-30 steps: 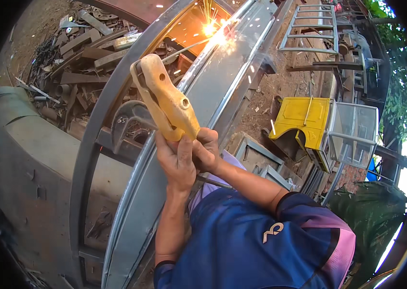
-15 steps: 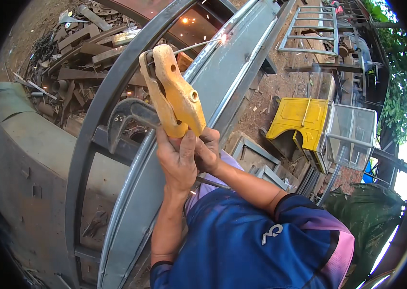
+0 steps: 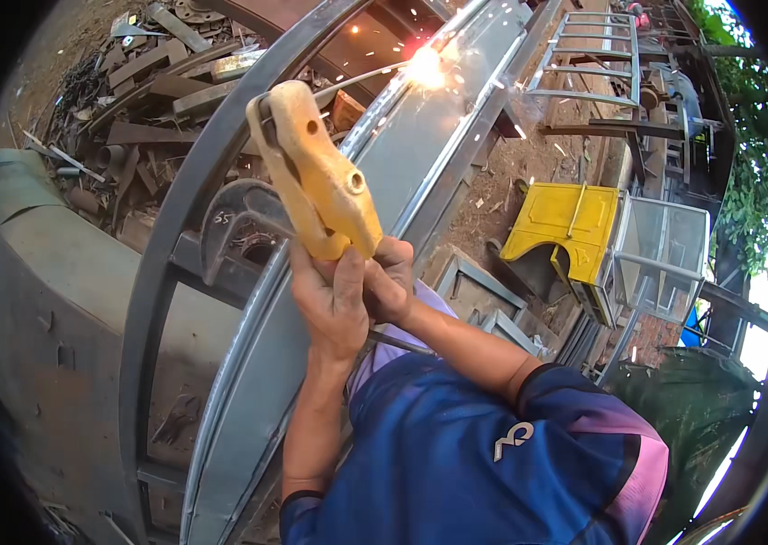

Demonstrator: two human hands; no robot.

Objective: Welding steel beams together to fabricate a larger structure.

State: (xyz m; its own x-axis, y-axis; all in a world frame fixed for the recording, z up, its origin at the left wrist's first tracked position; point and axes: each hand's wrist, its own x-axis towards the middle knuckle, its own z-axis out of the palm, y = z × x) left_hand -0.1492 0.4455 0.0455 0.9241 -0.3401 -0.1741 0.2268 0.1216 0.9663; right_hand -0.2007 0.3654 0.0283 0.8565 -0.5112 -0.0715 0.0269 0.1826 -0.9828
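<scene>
A worn yellow welding electrode holder (image 3: 320, 173) is gripped by both my hands at its lower end. My left hand (image 3: 331, 304) has its fingers wrapped round the handle, thumb lying along it. Close against it, my right hand (image 3: 393, 282) is closed on the same handle, its fingers partly hidden. From the holder's jaws a thin electrode (image 3: 361, 79) points up and right. Its tip meets the edge of a long grey metal beam (image 3: 411, 150) in a bright arc (image 3: 427, 69) with flying sparks. A cable (image 3: 402, 343) trails below my hands.
A dark curved metal frame (image 3: 152, 318) runs left of the beam, with a dark hooked metal piece (image 3: 220, 232) beside it. Scrap metal (image 3: 143, 100) is heaped at upper left. At right stand a yellow cabinet (image 3: 556, 227) with glass panes and a ladder-like metal frame (image 3: 584, 68).
The small glow at the electrode tip has flared into a large bright arc with more sparks. The holder and my hands have shifted slightly left.
</scene>
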